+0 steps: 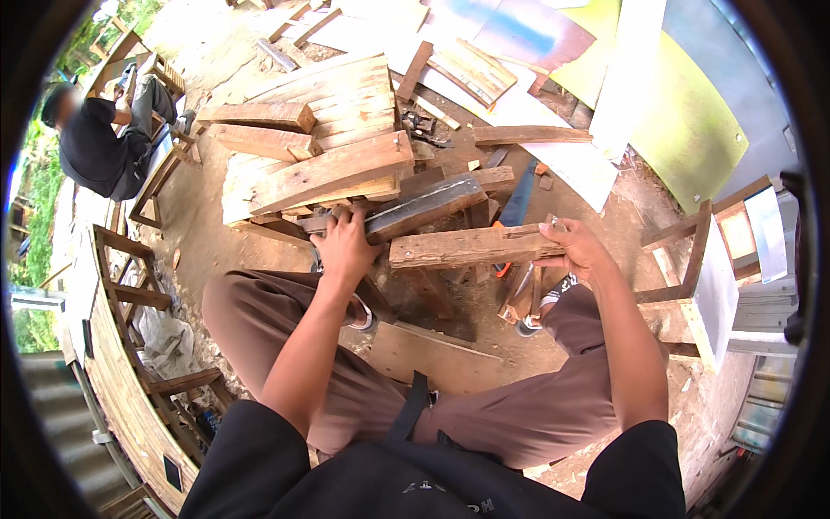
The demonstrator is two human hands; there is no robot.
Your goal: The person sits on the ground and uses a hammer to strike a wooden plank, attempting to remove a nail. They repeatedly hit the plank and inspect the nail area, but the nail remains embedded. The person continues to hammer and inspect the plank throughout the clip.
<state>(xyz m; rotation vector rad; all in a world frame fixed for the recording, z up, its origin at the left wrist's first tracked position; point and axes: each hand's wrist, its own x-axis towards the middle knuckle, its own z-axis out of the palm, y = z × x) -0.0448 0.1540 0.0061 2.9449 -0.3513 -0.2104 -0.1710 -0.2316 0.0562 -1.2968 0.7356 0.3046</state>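
Observation:
My right hand [575,248] grips the right end of a rough brown wooden block [467,246], thumb on top and fingers beneath. The block lies nearly level above my knees, its left end free. Off to the left, my left hand [346,246] is bent over a dark piece at the edge of the wood pile; its fingers hide most of that piece, so its kind is unclear. Just right of those fingers, a darker beam [424,208] slants up to the right. Behind the block a handsaw shows its bluish blade [520,197] and a bit of orange handle.
Thick timbers [333,173] are stacked on a slatted wooden top [346,95] ahead. Wooden frames stand at left [130,268] and right [696,259]. Coloured sheets [683,121] lie at the far right. Another person [104,147] sits at the far left. A board [437,355] lies between my legs.

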